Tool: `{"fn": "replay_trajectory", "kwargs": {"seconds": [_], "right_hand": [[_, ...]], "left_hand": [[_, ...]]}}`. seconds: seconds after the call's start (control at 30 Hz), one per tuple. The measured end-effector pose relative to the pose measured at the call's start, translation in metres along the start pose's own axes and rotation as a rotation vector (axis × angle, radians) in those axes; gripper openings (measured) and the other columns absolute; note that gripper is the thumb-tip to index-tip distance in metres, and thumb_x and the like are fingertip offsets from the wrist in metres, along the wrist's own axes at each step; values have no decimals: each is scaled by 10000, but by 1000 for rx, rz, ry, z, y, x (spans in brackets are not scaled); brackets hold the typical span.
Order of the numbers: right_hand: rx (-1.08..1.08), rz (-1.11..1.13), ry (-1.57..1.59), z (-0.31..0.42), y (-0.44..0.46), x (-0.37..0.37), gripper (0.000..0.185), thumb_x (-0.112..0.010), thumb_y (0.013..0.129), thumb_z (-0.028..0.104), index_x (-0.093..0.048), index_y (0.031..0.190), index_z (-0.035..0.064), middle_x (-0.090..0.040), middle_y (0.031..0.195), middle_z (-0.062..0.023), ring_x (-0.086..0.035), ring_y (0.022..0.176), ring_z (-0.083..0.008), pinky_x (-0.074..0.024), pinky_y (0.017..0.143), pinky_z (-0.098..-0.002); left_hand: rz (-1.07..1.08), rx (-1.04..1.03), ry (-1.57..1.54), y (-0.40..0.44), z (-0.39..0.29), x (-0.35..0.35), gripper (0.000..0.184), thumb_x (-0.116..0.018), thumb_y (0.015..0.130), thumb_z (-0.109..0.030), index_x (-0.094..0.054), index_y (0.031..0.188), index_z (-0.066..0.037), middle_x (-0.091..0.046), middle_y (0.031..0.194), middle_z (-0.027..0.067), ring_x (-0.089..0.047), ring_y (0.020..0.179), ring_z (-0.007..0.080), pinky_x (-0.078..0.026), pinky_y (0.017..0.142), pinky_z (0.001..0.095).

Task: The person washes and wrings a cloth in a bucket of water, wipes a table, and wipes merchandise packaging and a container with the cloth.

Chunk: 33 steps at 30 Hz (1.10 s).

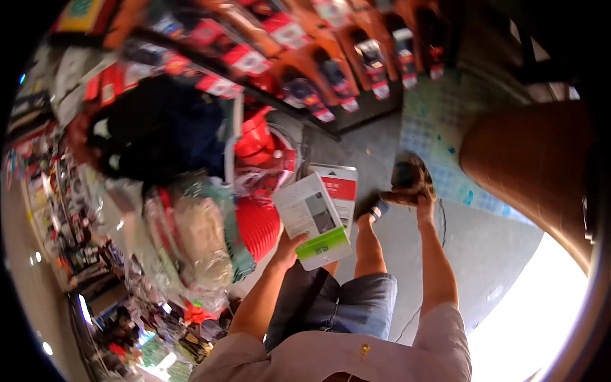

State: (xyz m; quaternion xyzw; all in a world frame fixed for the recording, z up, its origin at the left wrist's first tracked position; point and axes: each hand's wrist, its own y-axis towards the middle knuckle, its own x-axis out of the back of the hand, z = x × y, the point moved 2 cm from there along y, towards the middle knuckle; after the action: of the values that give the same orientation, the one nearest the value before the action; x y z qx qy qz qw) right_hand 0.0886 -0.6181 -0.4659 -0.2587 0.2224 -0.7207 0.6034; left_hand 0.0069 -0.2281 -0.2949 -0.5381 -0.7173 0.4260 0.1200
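Observation:
My left hand (289, 250) grips a white and green flat package (305, 210) by its lower left edge. Behind that package, partly covered by it, is a red and white package (340, 189); whether my fingers also hold it is hidden. Farther right, my right hand (422, 201) is closed on a dark brown item (407, 173), blurred and too unclear to name, above the grey floor. The two hands are well apart.
Hanging packaged goods (372, 60) line a rack at the top. Plastic-wrapped goods (197, 235), dark cloth (159, 127) and red items (254, 137) crowd the left. A checked blue-green sheet (439, 146) and a large brown surface (528, 159) are at the right.

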Motion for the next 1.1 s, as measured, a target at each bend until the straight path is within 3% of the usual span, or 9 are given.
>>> {"fn": "replay_trajectory", "kwargs": {"seconds": [0.13, 0.27, 0.33, 0.4, 0.63, 0.77, 1.0, 1.07, 1.1], "right_hand": [[-42, 219, 737, 115, -82, 11, 389, -420, 834, 140, -471, 1198, 12, -501, 1163, -108, -461, 1081, -219, -365, 927, -338], [-16, 299, 695, 198, -169, 48, 457, -445, 825, 187, -421, 1250, 21, -450, 1253, -127, -410, 1164, -260, -332, 982, -376], [295, 597, 885, 263, -219, 43, 510, -452, 851, 273, -385, 1297, 35, -400, 1322, -137, -336, 1250, -291, -291, 1032, -427], [210, 387, 969, 310, -250, 32, 670, -587, 764, 461, -435, 1245, 19, -451, 1272, -150, -409, 1201, -273, -351, 989, -408], [261, 845, 1441, 337, -245, -11, 434, -417, 905, 375, -463, 1207, 67, -508, 1195, -138, -485, 1089, -261, -386, 958, -396], [333, 596, 1195, 285, -225, -25, 367, -444, 918, 238, -429, 1250, 83, -502, 1218, -90, -442, 1139, -213, -342, 1000, -343], [225, 818, 1333, 303, -260, -40, 323, -440, 919, 242, -473, 1182, 58, -525, 1169, -94, -469, 1080, -213, -378, 957, -343], [298, 561, 1149, 310, -259, -44, 303, -478, 895, 265, -513, 1112, 56, -551, 1115, -101, -511, 1000, -224, -428, 886, -341], [467, 540, 584, 333, -270, -51, 271, -534, 845, 270, -543, 1019, 63, -581, 997, -81, -542, 902, -214, -444, 793, -326]], "left_hand": [[-13, -129, -39, -50, -52, -18, 612, -655, 702, 9, -371, 1243, -17, -542, 1138, 101, -528, 1045, 216, -422, 892, 348], [10, -150, -114, -83, -73, -33, 593, -642, 699, 34, -389, 1233, -21, -565, 1100, 93, -557, 1004, 219, -464, 840, 337], [8, -265, -142, -99, -89, -47, 461, -610, 718, 18, -478, 1155, -47, -581, 1025, 63, -571, 939, 192, -482, 810, 353], [-7, -302, -144, -113, -100, -54, 469, -612, 715, 17, -475, 1158, -55, -576, 1017, 60, -572, 923, 189, -490, 786, 349], [155, -370, -224, -133, -108, -68, 510, -563, 744, -5, -392, 1222, -61, -533, 1068, 89, -558, 973, 236, -499, 805, 383], [175, -363, -290, -133, -104, -48, 482, -555, 743, 14, -411, 1198, -53, -539, 1047, 76, -551, 970, 211, -487, 808, 356], [171, -410, -234, -140, -109, -26, 486, -542, 758, -3, -393, 1216, -69, -525, 1085, 80, -549, 977, 218, -488, 799, 361], [203, -349, -273, -150, -122, -35, 478, -547, 765, -23, -392, 1215, -69, -528, 1097, 94, -551, 986, 226, -488, 794, 362], [145, -401, -161, -147, -121, -27, 483, -560, 757, -21, -394, 1209, -57, -533, 1096, 105, -553, 988, 231, -483, 799, 364]]}}
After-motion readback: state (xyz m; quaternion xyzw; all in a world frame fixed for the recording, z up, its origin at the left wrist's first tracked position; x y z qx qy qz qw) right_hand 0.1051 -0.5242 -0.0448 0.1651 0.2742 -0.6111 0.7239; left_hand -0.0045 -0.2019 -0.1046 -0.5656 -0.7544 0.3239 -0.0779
